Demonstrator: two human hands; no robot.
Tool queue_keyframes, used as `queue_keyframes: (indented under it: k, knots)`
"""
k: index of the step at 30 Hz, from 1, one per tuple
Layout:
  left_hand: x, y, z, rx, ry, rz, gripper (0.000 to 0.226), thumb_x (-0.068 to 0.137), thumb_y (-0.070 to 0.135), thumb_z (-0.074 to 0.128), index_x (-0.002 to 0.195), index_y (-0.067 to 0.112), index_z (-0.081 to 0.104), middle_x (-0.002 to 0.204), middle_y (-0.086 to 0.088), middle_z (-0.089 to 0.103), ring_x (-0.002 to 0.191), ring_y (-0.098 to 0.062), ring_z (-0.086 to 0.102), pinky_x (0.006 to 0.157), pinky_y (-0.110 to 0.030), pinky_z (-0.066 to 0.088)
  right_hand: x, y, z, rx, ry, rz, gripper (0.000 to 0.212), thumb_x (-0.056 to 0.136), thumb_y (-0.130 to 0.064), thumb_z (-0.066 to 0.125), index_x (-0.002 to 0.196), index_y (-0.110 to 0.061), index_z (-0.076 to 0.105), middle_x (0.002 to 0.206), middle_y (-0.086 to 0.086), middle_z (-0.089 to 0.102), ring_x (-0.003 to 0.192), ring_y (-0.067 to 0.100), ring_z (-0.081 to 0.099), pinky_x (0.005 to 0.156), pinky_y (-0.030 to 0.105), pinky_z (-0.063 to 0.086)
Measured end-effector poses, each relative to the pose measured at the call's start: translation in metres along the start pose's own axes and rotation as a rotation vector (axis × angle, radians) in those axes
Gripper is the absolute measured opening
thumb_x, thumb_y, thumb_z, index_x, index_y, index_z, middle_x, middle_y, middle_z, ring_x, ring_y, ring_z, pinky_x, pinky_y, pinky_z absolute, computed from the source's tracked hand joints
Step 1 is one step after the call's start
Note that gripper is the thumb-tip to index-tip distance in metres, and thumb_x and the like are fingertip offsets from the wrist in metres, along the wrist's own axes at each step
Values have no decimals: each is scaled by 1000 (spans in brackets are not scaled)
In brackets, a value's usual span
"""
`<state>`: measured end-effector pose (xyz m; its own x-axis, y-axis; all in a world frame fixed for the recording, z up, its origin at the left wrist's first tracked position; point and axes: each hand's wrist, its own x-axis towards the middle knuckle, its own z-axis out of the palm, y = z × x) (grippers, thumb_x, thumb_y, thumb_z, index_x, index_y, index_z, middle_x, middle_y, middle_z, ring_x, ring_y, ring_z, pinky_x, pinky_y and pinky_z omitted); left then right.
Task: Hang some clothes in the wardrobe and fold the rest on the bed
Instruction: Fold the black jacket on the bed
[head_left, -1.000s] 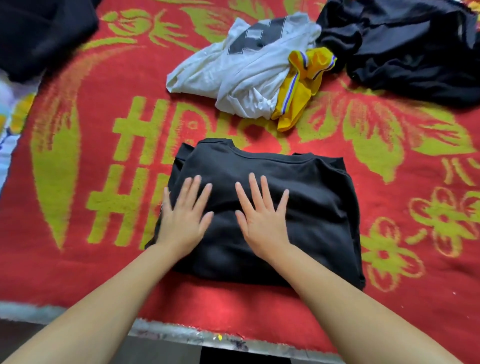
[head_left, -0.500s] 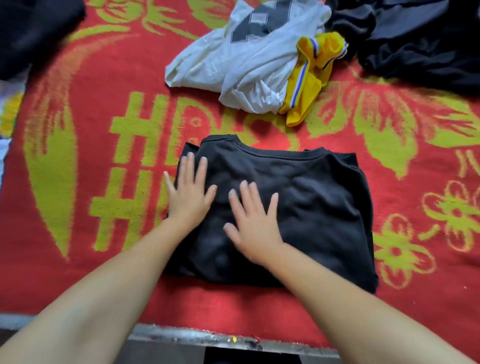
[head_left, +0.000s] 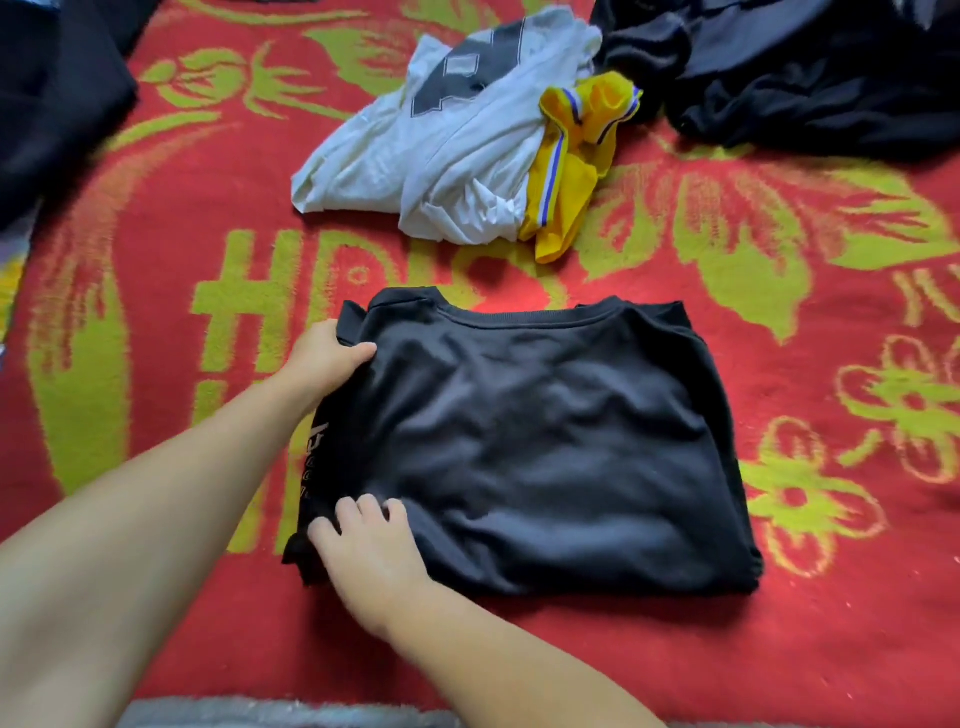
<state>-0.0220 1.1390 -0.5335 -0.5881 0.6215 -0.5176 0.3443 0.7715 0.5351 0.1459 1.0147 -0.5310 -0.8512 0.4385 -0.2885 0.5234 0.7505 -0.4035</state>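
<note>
Black shirt (head_left: 524, 447): folded, flat on bed blanket (head_left: 156, 322). Left hand (head_left: 324, 358) fingers clamped on its far left corner; right hand (head_left: 371, 551) fingers curled at near left edge. Risk: uneven lift, layers slip, fold opens

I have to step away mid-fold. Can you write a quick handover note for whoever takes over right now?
Left hand grips the far-left corner of the black shirt, thumb on top. Right hand holds its near-left corner. The shirt lies partly folded into a rectangle on the red blanket.
Left: finish this fold, then the white shirt, yellow garment and dark pile beyond it, all crumpled. No wardrobe in view.
</note>
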Motion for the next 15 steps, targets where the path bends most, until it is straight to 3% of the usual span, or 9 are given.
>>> queue_keyframes:
  k: [2, 5, 7, 11, 13, 15]
  knots:
    - [-13, 31, -6, -32, -27, 48, 19, 85, 21, 67, 98, 9, 60, 100, -11, 66, 90, -28, 60, 77, -37, 45, -25, 11, -24, 121, 160, 31, 22, 79, -18, 53, 101, -19, 54, 98, 2, 53, 90, 23, 52, 73, 35, 45]
    - [-33, 90, 8, -80, -111, 148, 19, 83, 19, 68, 98, 10, 60, 93, -9, 65, 86, -25, 60, 70, -34, 47, -82, 43, -53, 551, 250, 201, 23, 74, -15, 63, 92, -12, 49, 95, 3, 45, 92, 25, 43, 74, 36, 36]
    - [-50, 134, 34, -24, -122, 248, 21, 82, 21, 69, 98, 12, 59, 90, -6, 61, 83, -22, 56, 65, -30, 42, -127, 76, -65, 666, 374, 391, 21, 75, -23, 61, 87, -13, 48, 89, -3, 44, 88, 22, 47, 73, 33, 38]
    - [-93, 209, 113, -112, -211, 320, 20, 85, 22, 65, 97, 13, 51, 91, -7, 55, 77, -19, 53, 61, -28, 45, -214, 148, -74, 707, 521, 772, 17, 76, -25, 64, 89, -25, 52, 84, -7, 56, 82, 19, 59, 67, 29, 43]
    - [-114, 229, 154, -298, -429, 300, 16, 92, 19, 59, 103, 13, 50, 96, -8, 57, 73, -14, 56, 58, -25, 52, -247, 182, -65, 665, 493, 951, 20, 79, -19, 65, 94, -28, 54, 87, -8, 57, 87, 21, 60, 69, 32, 43]
    - [-129, 234, 182, -332, -609, 346, 15, 97, 22, 52, 110, 16, 53, 109, -8, 61, 87, -13, 61, 75, -26, 52, -272, 209, -51, 598, 414, 1094, 20, 83, -15, 63, 101, -18, 57, 95, 0, 58, 99, 29, 57, 77, 36, 43]
